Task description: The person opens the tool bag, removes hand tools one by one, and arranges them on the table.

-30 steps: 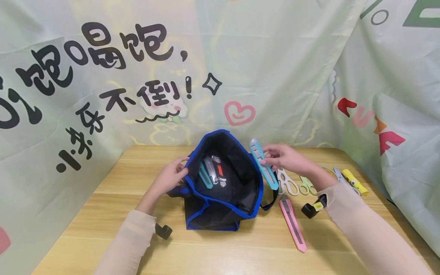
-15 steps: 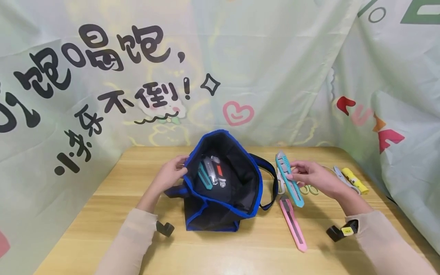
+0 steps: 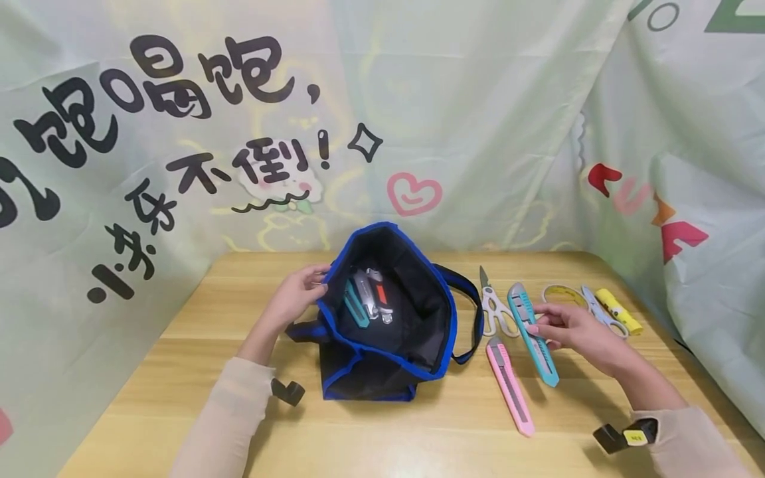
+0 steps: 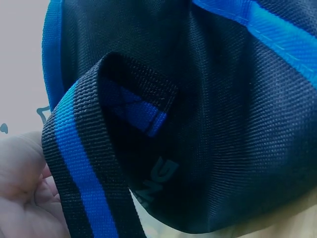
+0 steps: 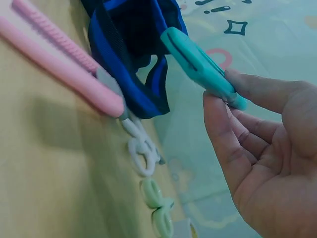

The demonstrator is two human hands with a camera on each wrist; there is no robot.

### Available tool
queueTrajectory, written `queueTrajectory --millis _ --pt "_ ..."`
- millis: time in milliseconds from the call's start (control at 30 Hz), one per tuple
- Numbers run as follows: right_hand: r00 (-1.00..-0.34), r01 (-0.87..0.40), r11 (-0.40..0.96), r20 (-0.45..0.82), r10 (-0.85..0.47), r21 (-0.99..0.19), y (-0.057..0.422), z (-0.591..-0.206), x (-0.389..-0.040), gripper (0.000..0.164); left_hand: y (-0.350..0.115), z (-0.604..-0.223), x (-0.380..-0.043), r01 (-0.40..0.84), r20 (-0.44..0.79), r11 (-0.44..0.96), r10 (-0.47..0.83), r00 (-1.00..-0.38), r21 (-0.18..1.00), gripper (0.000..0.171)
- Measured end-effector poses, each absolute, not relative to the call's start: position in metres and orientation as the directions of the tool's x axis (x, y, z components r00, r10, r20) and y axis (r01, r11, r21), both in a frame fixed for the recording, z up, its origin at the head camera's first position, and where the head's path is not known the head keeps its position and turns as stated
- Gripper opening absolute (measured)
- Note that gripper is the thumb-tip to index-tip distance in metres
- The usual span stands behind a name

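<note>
A black fabric bag (image 3: 367, 375) with blue edging stands on the table, its mouth tipped toward me. My left hand (image 3: 293, 299) grips its left rim; in the left wrist view the striped handle strap (image 4: 79, 144) partly covers that hand. Inside the bag lie a teal box cutter (image 3: 356, 307), a clear-looking one (image 3: 366, 292) and a red-and-black tool (image 3: 382, 295). To the right, my right hand (image 3: 576, 335) pinches another teal box cutter (image 3: 521, 309) between thumb and fingers, held over the table. A pink box cutter (image 3: 510, 388) lies just left of it.
White-handled scissors (image 3: 493, 309) lie behind the pink cutter. Green scissors (image 5: 157, 206) show in the right wrist view. At the back right are a yellow tape roll (image 3: 556, 290), blue-grey scissors (image 3: 597, 311) and a yellow tube-shaped item (image 3: 618, 312). A printed cloth (image 3: 478, 133) hangs behind the table.
My right hand has carried the teal box cutter from beside the bag's right rim rightward and toward me, uncovering the white-handled scissors. My left hand stays on the bag's rim.
</note>
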State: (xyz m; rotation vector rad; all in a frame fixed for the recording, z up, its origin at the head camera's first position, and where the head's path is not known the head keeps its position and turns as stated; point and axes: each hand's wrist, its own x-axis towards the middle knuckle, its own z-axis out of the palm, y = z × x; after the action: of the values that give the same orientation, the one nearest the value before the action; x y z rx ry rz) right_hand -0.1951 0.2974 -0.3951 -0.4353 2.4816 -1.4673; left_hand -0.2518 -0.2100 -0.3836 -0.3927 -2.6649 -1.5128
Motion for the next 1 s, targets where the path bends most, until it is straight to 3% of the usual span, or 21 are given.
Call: queueTrajectory --millis 367,800,1000 --pt "-0.906 -0.019 0.383 -0.146 -0.398 -0.924 0.312 -0.419 -0.181 0.069 -0.204 -0.383 -0.251 0.223 0.155 0.503 0.174 -0.972 0.835 0.044" --pt "-0.808 0.087 0.255 -0.218 -0.547 -0.963 0.334 -0.445 -0.175 0.029 -0.202 -0.384 -0.251 0.225 0.153 0.521 0.178 -0.972 0.824 0.045" --pt "-0.811 0.08 0.271 -0.221 -0.542 -0.959 0.331 -0.453 -0.176 0.027 -0.204 -0.385 -0.249 0.219 0.156 0.542 0.161 -0.975 0.811 0.045"
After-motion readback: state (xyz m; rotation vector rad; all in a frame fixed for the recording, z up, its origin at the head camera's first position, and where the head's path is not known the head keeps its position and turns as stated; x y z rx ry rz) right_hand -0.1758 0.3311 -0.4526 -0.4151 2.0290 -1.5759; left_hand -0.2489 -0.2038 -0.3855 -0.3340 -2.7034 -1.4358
